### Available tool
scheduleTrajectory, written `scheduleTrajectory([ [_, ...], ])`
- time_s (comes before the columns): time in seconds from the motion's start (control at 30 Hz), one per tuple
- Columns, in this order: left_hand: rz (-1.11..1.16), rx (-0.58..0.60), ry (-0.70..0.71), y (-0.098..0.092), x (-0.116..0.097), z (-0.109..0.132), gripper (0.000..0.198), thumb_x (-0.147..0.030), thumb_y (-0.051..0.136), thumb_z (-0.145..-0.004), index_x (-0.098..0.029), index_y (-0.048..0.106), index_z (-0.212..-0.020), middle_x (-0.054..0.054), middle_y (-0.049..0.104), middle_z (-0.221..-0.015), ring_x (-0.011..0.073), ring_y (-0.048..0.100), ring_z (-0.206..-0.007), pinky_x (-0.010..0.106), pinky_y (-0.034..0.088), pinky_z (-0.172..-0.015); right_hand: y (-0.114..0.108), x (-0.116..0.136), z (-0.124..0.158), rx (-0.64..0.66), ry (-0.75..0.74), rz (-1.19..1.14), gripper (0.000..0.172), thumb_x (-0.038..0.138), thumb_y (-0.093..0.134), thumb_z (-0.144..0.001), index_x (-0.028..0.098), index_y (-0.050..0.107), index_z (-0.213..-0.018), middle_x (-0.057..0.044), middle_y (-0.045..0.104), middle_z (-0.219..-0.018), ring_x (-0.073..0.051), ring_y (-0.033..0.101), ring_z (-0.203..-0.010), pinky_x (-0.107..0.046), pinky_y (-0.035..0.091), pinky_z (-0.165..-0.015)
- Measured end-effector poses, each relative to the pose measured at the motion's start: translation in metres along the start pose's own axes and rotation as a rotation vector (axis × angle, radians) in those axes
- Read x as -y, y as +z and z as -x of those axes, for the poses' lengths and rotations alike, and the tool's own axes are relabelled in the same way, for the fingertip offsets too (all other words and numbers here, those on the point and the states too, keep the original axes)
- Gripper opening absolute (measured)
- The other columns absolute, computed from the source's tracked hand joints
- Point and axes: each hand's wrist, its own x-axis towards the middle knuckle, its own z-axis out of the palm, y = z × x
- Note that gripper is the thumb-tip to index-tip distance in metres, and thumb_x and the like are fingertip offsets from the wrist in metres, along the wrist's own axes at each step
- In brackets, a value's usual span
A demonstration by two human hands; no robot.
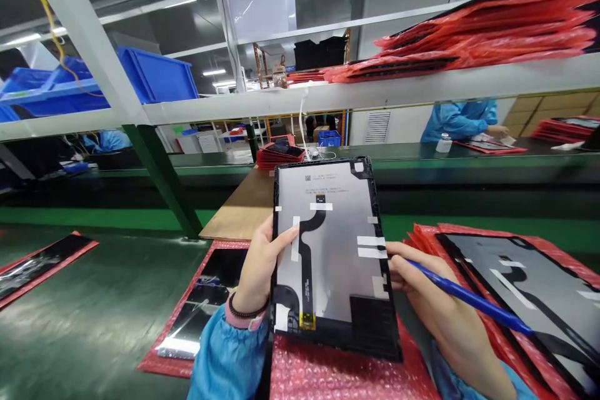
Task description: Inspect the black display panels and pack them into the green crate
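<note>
My left hand (262, 262) grips the left edge of a tablet screen panel (344, 275), its thumb flat on the back near a white tape strip. The panel is held up tilted, grey back toward me, with a black ribbon cable (305, 262) and several pieces of white tape on it. At the panel's right edge, my right hand (431, 294) is closed around a slim blue pen-like tool (473, 303); its tip is hidden. The fingertips of that hand meet the panel's edge beside two tape strips. Below the panel lies red bubble wrap (323, 365).
Another panel (557, 287) lies on red wrap at right. To the left are a dark glossy screen (209, 300) and a further one (42, 265). A shelf above holds red-wrapped stacks (487, 31) and blue bins (157, 75). A green post (162, 178) stands left; a co-worker (462, 120) sits beyond.
</note>
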Motion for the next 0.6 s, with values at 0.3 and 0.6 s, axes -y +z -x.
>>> scheduleTrajectory([
  [0.3,-0.181,-0.06,0.014,0.0,0.007,0.004,0.033,-0.03,0.068,-0.078,-0.022,0.063,-0.11,0.002,0.07,-0.105,0.0186,0.065,-0.091,0.024,0.051,-0.077,0.008,-0.012,-0.013,-0.19,-0.065,0.422,0.025,0.032,0.055,-0.08,0.021,0.047,-0.059,0.006,0.035,-0.052,-0.01,0.032,-0.048,-0.023,0.029,-0.045],
  [0.6,-0.324,-0.182,0.17,-0.01,0.012,0.005,0.019,-0.031,0.07,-0.076,-0.019,0.072,-0.092,0.002,0.073,-0.081,0.0214,0.068,-0.077,0.028,0.053,-0.071,0.002,-0.016,-0.021,-0.158,-0.009,0.222,0.035,0.043,0.066,-0.077,0.025,0.062,-0.107,-0.005,0.071,-0.094,-0.024,0.065,-0.092,-0.029,0.051,-0.081],
])
